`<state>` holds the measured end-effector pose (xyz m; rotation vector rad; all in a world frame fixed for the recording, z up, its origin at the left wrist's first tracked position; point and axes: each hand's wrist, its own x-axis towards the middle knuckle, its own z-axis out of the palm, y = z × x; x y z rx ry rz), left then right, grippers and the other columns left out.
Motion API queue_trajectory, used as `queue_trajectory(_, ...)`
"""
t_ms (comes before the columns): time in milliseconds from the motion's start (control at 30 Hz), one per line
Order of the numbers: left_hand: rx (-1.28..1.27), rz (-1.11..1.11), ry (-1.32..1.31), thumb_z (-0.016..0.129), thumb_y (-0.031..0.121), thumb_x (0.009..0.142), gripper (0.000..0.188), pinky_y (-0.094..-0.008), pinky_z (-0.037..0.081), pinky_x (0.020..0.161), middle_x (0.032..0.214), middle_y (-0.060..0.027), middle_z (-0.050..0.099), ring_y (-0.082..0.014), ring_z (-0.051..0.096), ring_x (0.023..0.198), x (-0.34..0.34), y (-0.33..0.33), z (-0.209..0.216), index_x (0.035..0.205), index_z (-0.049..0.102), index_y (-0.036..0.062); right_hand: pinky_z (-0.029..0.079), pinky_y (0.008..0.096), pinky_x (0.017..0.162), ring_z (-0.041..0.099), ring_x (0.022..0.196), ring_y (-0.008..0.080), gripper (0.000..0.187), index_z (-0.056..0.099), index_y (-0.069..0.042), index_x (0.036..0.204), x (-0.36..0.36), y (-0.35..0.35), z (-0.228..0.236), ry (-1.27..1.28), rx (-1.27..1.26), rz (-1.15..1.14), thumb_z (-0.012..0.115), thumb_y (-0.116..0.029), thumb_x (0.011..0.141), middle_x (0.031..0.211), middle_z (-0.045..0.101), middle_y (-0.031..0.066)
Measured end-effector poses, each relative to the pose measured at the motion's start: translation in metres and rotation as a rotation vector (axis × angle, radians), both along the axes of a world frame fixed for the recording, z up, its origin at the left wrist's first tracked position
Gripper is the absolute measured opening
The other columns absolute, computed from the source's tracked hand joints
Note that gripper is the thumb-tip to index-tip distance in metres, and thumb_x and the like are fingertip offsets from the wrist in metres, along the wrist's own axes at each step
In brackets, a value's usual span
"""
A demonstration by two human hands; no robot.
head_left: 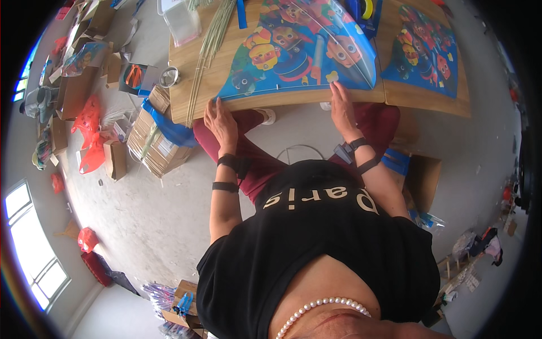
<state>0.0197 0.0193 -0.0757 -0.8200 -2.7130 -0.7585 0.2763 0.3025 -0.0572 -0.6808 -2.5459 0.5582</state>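
Observation:
A blue, cartoon-printed kite [282, 62] lies spread on the wooden table [243, 101], with thin pale rods on it. One rod [276, 87] runs along the near edge, between my two hands. My left hand [222, 125] is closed at the kite's near left corner, fingertips on the edge; its thumb is hard to make out. My right hand [343, 112] rests at the near edge right of the middle. Its fingers are stretched out, their tips touching the kite beside the rod.
A second printed sheet [424, 53] lies on the right of the table. Thin sticks [210, 42], a clear plastic box [179, 21] and a small metal bowl [169, 77] are at the left. Cardboard boxes [155, 138] and red bags [88, 121] stand on the floor at left.

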Motion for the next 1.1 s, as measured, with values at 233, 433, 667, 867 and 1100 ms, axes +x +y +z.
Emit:
queue_trajectory(233,-0.001,0.005,0.007,0.06,0.012,0.094,0.045,-0.0513,0.031,0.113,0.146,-0.0194,0.048,-0.0393,0.043,0.136,-0.001,0.003,0.001,0.139,0.058,0.0088,0.041,0.0455,0.112,0.048,0.131,0.0391,0.045,0.048,0.006,0.14,-0.001,0.001,-0.002,0.01,-0.01,-0.001,0.05,0.004,0.095,0.141,0.049,0.0209)
queue_trajectory(433,0.0,-0.002,0.015,0.059,0.01,0.095,0.044,-0.0509,0.033,0.112,0.145,-0.0196,0.049,-0.0399,0.044,0.135,-0.003,0.001,-0.001,0.139,0.056,0.0064,0.041,0.0451,0.112,0.047,0.133,0.0387,0.047,0.046,0.005,0.142,0.0,0.001,-0.003,0.017,-0.041,-0.007,0.051,0.005,0.095,0.143,0.048,0.0204)
queue_trajectory(667,-0.013,-0.018,0.005,0.057,0.01,0.096,0.045,-0.0509,0.033,0.111,0.146,-0.0193,0.048,-0.04,0.044,0.134,-0.001,0.001,0.003,0.141,0.054,0.0066,0.041,0.0448,0.112,0.047,0.133,0.0384,0.048,0.046,0.005,0.143,0.001,0.001,-0.005,0.032,-0.037,-0.011,0.051,0.005,0.095,0.144,0.047,0.0202)
queue_trajectory(867,-0.041,-0.031,-0.029,0.058,0.01,0.096,0.046,-0.0514,0.033,0.112,0.147,-0.0184,0.047,-0.0407,0.042,0.135,0.003,0.002,0.008,0.142,0.054,0.0104,0.041,0.0456,0.111,0.047,0.133,0.0391,0.049,0.049,0.004,0.141,0.003,0.001,-0.01,0.011,-0.018,-0.022,0.052,0.007,0.092,0.143,0.048,0.02)
queue_trajectory(1100,-0.073,-0.03,-0.021,0.058,0.01,0.096,0.047,-0.0516,0.033,0.112,0.148,-0.0178,0.047,-0.041,0.042,0.136,0.0,0.003,0.009,0.143,0.053,0.0113,0.041,0.0463,0.111,0.048,0.131,0.0391,0.049,0.05,0.003,0.14,0.001,0.002,-0.009,0.034,-0.027,-0.047,0.053,0.008,0.091,0.143,0.049,0.0197)
